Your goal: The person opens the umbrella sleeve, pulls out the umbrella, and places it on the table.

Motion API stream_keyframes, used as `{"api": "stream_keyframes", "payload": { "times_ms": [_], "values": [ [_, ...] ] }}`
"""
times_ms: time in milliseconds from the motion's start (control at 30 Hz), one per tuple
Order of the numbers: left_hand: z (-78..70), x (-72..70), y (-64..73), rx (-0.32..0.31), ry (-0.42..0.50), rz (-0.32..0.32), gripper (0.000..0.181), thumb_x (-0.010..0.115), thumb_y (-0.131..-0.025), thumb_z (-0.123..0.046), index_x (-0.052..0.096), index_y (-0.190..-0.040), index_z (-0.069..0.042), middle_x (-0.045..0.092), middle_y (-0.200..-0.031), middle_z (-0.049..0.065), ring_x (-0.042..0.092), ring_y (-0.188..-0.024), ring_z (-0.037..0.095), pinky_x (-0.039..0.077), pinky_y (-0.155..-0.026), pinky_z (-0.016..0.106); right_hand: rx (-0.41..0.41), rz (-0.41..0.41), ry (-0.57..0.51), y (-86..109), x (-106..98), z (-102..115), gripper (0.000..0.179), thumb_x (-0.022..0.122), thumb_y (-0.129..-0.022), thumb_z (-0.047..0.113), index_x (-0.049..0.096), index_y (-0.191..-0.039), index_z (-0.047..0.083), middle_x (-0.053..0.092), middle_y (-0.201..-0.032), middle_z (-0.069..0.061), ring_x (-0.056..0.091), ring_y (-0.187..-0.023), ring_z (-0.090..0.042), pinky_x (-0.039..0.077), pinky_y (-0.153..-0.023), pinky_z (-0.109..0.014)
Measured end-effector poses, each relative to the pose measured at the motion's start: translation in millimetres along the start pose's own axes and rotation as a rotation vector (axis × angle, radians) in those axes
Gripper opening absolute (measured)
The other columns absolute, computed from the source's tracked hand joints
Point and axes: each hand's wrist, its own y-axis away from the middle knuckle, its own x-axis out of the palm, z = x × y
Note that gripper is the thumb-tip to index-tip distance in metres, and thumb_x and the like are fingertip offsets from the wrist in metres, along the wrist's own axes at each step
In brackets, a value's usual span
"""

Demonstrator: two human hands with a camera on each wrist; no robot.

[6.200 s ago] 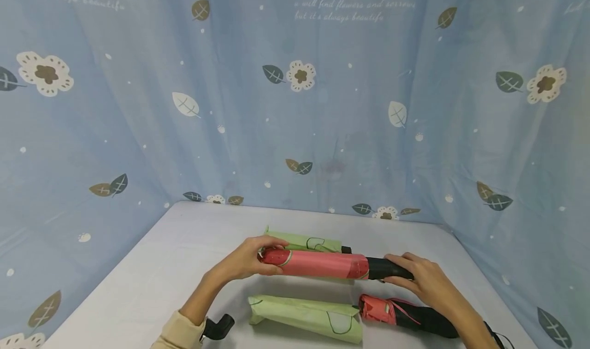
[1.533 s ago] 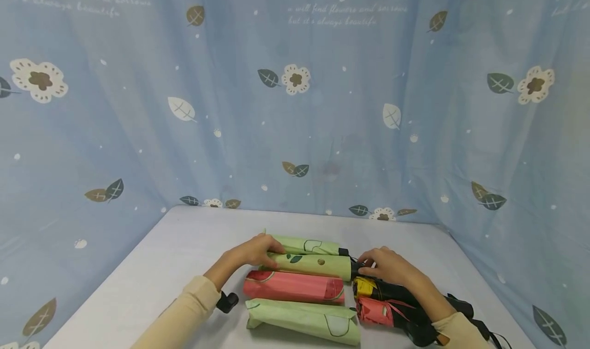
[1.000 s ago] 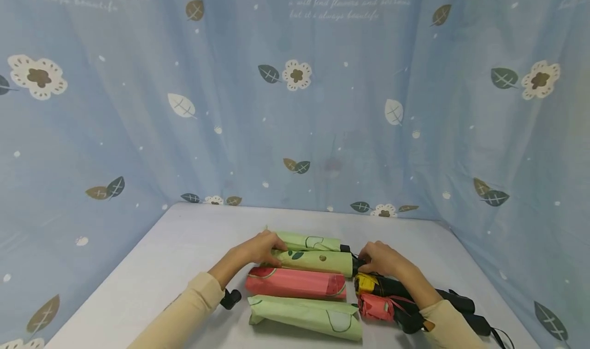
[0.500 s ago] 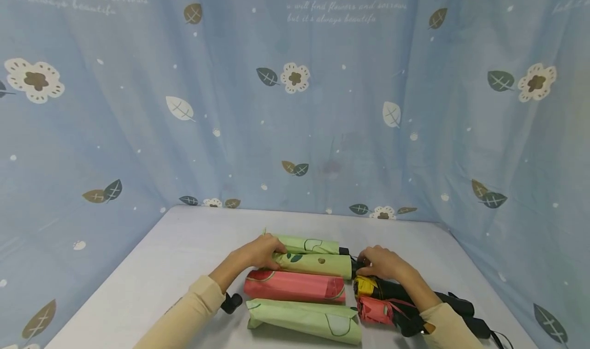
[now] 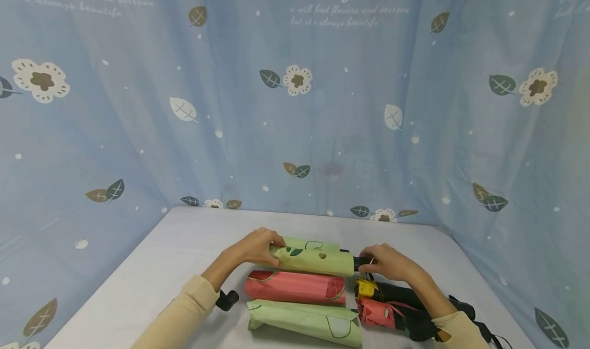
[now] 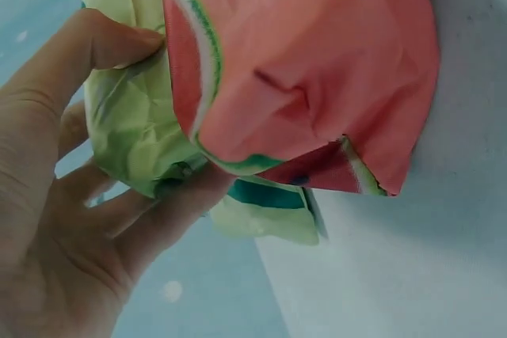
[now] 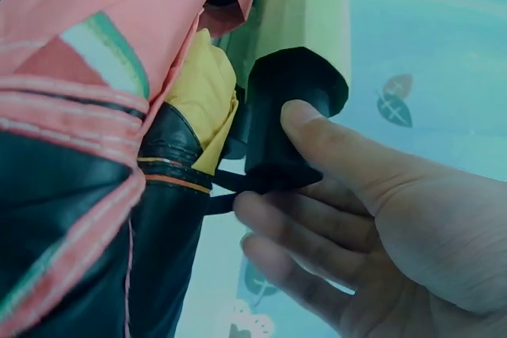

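Note:
Both hands hold a folded umbrella in a light green, leaf-print sleeve, which lies level across the head view. My left hand grips its left end, the thumb on the near side. At the other end my right hand grips the black handle, with the thumb on top and fingers beneath in the right wrist view. Just in front lies a pink watermelon-print sleeved umbrella. A second green sleeved umbrella is partly hidden behind the held one.
Nearest the front lies another green sleeved item. To the right, under my right forearm, are a black umbrella with yellow cloth and one with pink cloth. A blue patterned curtain surrounds the white table.
Earlier both hands held the pink umbrella; it now lies on the table. Over the last half second the leaf-print green umbrella has risen slightly, and more of its black handle shows.

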Motion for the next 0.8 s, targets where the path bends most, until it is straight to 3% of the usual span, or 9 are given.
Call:
{"api": "stream_keyframes", "payload": {
  "times_ms": [133,300,533,633,800],
  "values": [
    [1.5,1.5,0.0,0.013,0.038,-0.061,0.037,0.078,-0.069,-0.020,0.072,-0.105,-0.017,0.069,-0.098,-0.005,0.060,-0.087,0.008,0.048,-0.073,0.025,0.014,-0.042,-0.016,3.6,-4,0,0.035,0.067,-0.093,0.030,0.066,-0.114,0.002,0.070,-0.093,-0.002,0.067,-0.081,-0.012,0.051,-0.064,-0.023],
    [-1.0,2.4,-1.5,0.011,0.163,-0.140,0.043,0.075,-0.067,-0.013,0.069,-0.110,-0.017,0.065,-0.098,-0.003,0.052,-0.079,0.008,0.044,-0.066,0.022,0.029,-0.135,-0.017,8.4,-6,-1,0.037,0.072,-0.089,0.030,0.066,-0.113,0.003,0.070,-0.097,-0.005,0.065,-0.077,-0.008,0.051,-0.061,-0.022],
    [-6.4,4.2,-0.9,-0.021,0.259,-0.103,0.051,0.076,-0.070,-0.009,0.068,-0.120,-0.014,0.068,-0.104,0.001,0.049,-0.072,0.006,0.043,-0.060,0.020,-0.026,-0.189,0.031,13.4,-5,-3,0.045,0.072,-0.090,0.028,0.064,-0.124,0.000,0.064,-0.102,-0.007,0.063,-0.080,-0.009,0.051,-0.064,-0.021],
    [-6.6,4.1,-0.8,-0.023,0.324,-0.070,0.051,0.076,-0.070,-0.010,0.066,-0.120,-0.016,0.068,-0.103,0.002,0.052,-0.073,0.007,0.047,-0.059,0.022,-0.046,-0.215,0.049,15.4,-4,-3,0.042,0.072,-0.089,0.027,0.066,-0.122,0.002,0.060,-0.098,-0.004,0.059,-0.078,-0.005,0.051,-0.063,-0.021],
    [-2.9,3.9,-0.4,-0.077,0.471,-0.021,0.055,0.081,-0.077,-0.022,0.061,-0.128,-0.023,0.066,-0.095,0.002,0.055,-0.065,0.007,0.050,-0.057,0.025,-0.046,-0.265,0.058,17.9,-3,-3,0.036,0.075,-0.086,0.024,0.069,-0.116,0.005,0.059,-0.096,-0.002,0.056,-0.074,-0.001,0.050,-0.061,-0.020]
  ]
}}
